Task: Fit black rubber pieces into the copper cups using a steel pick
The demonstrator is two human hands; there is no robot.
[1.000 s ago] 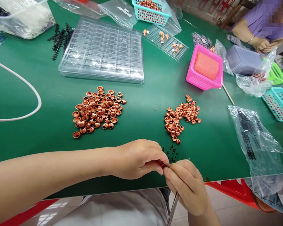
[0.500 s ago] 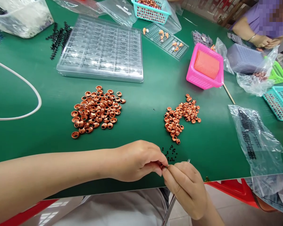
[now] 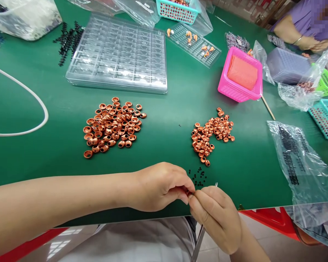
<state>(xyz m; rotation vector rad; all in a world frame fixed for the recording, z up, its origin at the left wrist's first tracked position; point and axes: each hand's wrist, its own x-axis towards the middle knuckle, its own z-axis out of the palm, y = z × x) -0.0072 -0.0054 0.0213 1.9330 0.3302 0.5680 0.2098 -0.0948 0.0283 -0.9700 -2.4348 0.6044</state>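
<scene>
Near the table's front edge my left hand [image 3: 164,187] pinches a small copper-coloured piece [image 3: 189,193], mostly hidden by the fingertips. My right hand [image 3: 217,218] meets it there, its thumb and fingers closed on the same piece. Metal tweezers [image 3: 198,243] pass under my right hand, with their tips showing above it. Just beyond the fingertips lie tiny black bits [image 3: 199,177]. Farther back is a pile of small copper rings [image 3: 202,143], and to the left a pile of larger copper rings [image 3: 112,125].
Clear compartment trays [image 3: 118,54] lie at the back, beside black strips [image 3: 68,40]. A pink basket [image 3: 240,91] stands back right, and a plastic bag of black parts [image 3: 292,156] hangs over the front edge. A white cord [image 3: 30,89] curves at left. Another person's forearms [image 3: 292,32] rest far right.
The view has shifted slightly. My hands stay pressed together around the small piece, and my right hand has tilted a little, with the tweezers' tips shifting slightly left.
</scene>
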